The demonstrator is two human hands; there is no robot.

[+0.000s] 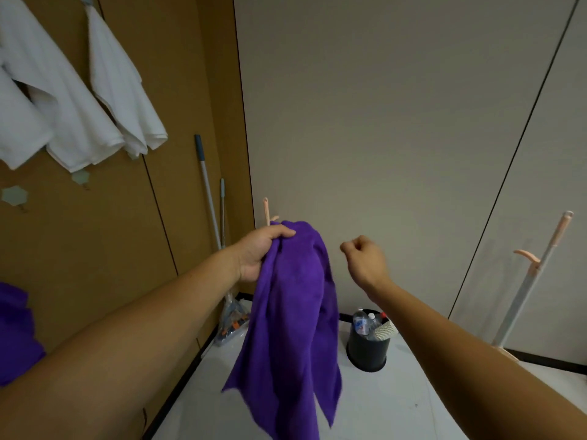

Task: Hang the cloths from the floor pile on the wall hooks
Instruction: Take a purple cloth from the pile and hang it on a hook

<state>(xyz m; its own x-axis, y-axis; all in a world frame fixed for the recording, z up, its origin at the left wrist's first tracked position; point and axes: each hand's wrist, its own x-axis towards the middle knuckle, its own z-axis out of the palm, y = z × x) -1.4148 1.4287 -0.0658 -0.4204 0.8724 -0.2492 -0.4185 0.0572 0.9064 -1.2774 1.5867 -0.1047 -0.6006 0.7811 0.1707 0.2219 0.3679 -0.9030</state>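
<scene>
**Purple cloth up in my left hand**

My left hand (260, 252) has fingers and thumb curled tight round the bunched top of the purple cloth (292, 312). The cloth hangs down in long folds, clear of the white floor (387, 408), near the corner where the brown wall (127, 249) meets the grey wall (381, 122). My right hand (365, 258) is just beside the cloth without touching it, fingers rolled into a fist with nothing in it.

Toward the brown wall's upper left, white towels (104, 90) hang from hooks, and two hexagonal hooks (81, 177) sit below them. A second purple cloth (16, 331) shows at that wall's left edge. Mop handles (208, 185) lean in the floor's corner, and a black bin (368, 347) stands against the grey wall.
</scene>
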